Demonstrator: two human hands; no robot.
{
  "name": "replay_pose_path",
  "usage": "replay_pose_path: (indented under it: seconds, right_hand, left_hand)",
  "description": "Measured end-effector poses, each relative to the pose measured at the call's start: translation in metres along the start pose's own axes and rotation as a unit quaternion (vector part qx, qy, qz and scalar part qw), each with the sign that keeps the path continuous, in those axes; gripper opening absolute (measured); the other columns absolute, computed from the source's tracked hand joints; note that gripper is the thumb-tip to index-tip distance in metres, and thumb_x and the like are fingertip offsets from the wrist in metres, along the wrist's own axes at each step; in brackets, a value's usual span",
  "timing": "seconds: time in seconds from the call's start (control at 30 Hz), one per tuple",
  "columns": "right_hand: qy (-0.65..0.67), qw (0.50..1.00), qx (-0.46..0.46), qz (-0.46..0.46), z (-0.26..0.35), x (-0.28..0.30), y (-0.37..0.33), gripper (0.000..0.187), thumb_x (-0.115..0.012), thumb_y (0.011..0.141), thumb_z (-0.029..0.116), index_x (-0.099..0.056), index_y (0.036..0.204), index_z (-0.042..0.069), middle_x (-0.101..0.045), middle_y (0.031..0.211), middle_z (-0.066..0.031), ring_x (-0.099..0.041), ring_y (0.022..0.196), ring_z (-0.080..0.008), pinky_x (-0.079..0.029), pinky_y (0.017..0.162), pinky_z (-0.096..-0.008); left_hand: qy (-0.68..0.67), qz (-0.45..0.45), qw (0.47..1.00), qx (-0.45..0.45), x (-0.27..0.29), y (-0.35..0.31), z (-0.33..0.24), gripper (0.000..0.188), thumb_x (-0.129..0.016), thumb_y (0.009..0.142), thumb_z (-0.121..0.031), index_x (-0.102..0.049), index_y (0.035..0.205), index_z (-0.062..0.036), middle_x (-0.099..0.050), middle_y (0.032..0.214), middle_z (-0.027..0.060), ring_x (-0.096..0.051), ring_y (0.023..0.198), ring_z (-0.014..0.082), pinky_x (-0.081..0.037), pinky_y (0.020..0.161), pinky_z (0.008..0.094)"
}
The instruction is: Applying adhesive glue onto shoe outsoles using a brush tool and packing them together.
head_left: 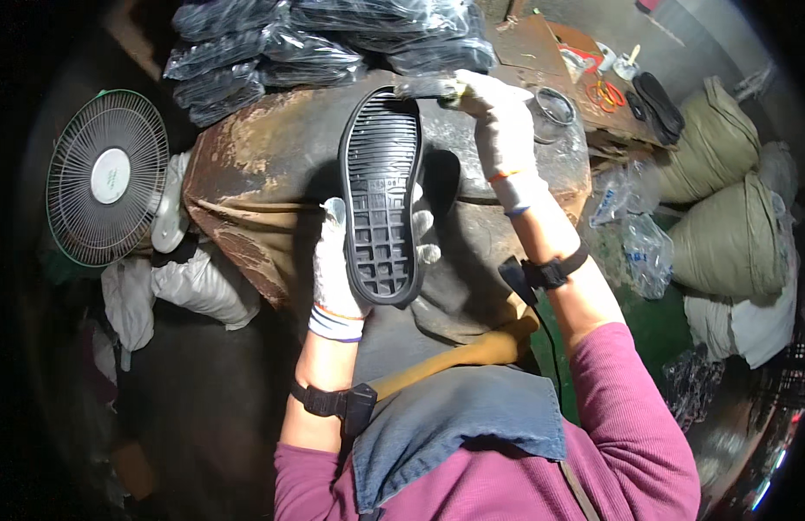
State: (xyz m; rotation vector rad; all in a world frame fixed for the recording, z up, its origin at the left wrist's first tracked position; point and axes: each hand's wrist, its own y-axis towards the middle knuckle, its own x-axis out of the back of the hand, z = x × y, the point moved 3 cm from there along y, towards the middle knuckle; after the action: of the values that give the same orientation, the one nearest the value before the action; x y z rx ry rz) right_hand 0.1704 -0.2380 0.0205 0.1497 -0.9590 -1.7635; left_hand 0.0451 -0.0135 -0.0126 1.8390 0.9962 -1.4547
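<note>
A black shoe sole (383, 204) stands nearly upright in front of me, its ribbed and gridded side facing me. Wrapped round its lower half is my left hand (335, 256), in a white glove, thumb on the left edge and fingers showing at the right edge. My right hand (498, 117), also gloved, is closed at the sole's top end. It grips what looks like a small brush (424, 88), whose greyish end lies across the sole's top edge. The glove hides most of its handle.
A worn, covered worktable (263, 148) lies beneath my hands. Plastic-wrapped black bundles (333, 43) are piled at its back. A fan (107, 176) stands left. To the right are a roll of tape (554, 106), orange-handled scissors (604, 95), another dark sole (659, 106) and stuffed green sacks (728, 234).
</note>
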Motion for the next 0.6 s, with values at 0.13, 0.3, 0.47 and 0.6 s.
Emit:
replay_pose_path:
  seconds: [0.13,0.3,0.47,0.6]
  right_hand:
    - [-0.211,0.965,0.155,0.004,0.003,0.005,-0.007,0.027,-0.058,0.099,0.014,-0.074,0.121,0.009,-0.075,0.114,-0.0108,-0.071,0.103,-0.028,-0.056,0.092,-0.0368]
    - [-0.027,0.99,0.091,0.104,0.039,-0.004,-0.029,0.024,-0.062,0.097,0.015,-0.075,0.117,0.009,-0.076,0.112,-0.0089,-0.072,0.101,-0.0239,-0.057,0.089,-0.0334]
    - [0.31,0.903,-0.23,0.187,0.073,-0.006,-0.08,0.018,-0.072,0.093,0.009,-0.076,0.11,0.003,-0.078,0.111,-0.005,-0.071,0.102,-0.0133,-0.055,0.096,-0.0311]
    - [0.308,0.881,-0.198,0.301,0.101,0.011,-0.104,0.038,-0.077,0.092,0.007,-0.067,0.128,0.001,-0.078,0.112,-0.0051,-0.07,0.106,-0.0122,-0.049,0.107,-0.0337]
  left_hand:
    - [-0.005,0.0,0.999,0.046,0.009,-0.002,0.006,0.083,-0.051,0.103,-0.059,-0.032,0.16,-0.0018,-0.043,0.159,0.0238,-0.06,0.129,0.0455,-0.051,0.102,0.0688]
    - [-0.035,-0.011,0.996,0.082,0.017,-0.01,0.007,0.078,-0.047,0.104,-0.06,-0.04,0.156,-0.0022,-0.044,0.159,0.0234,-0.054,0.134,0.049,-0.046,0.105,0.0731]
    - [-0.035,-0.022,0.999,0.008,0.026,0.002,0.015,0.069,-0.036,0.108,-0.059,-0.051,0.152,-0.0085,-0.058,0.149,0.0158,-0.057,0.133,0.0402,-0.046,0.108,0.0655]
    - [0.02,-0.06,0.998,-0.031,0.041,0.011,-0.002,0.06,-0.037,0.11,-0.047,-0.056,0.143,-0.0008,-0.066,0.136,0.0172,-0.064,0.121,0.0296,-0.05,0.108,0.0455]
